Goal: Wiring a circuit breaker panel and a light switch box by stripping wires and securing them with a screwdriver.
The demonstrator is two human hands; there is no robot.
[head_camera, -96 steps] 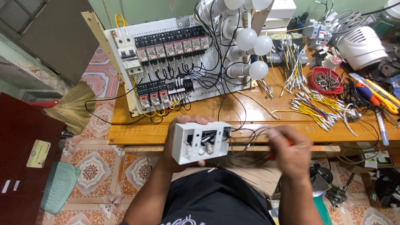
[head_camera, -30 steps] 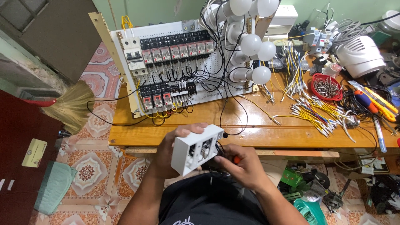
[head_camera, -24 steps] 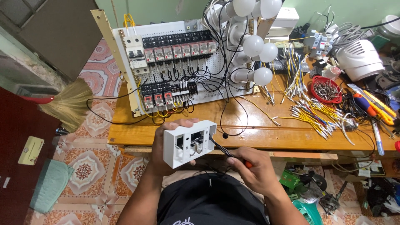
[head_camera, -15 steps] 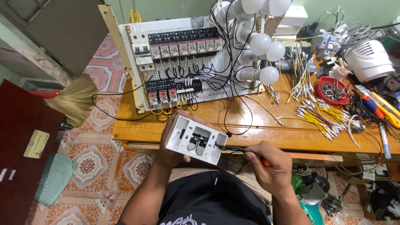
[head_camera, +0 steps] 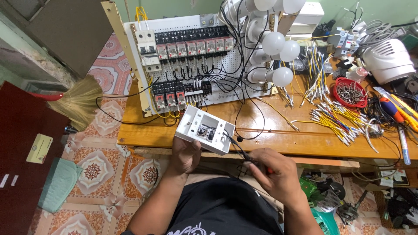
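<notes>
Screws fill the round red bowl (head_camera: pixel 349 92) on the wooden bench (head_camera: pixel 270 130). Left hand (head_camera: pixel 185 154) grips a white plastic switch box (head_camera: pixel 204 129), open-faced and rectangular; right hand (head_camera: pixel 274 172) is closed around a thin screwdriver (head_camera: pixel 241 150).

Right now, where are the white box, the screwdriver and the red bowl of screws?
white box (head_camera: pixel 204 129), head view, on its open face near the middle.
screwdriver (head_camera: pixel 241 150), head view, on the dark shaft.
red bowl (head_camera: pixel 338 99), head view, on its lower left rim.
</notes>
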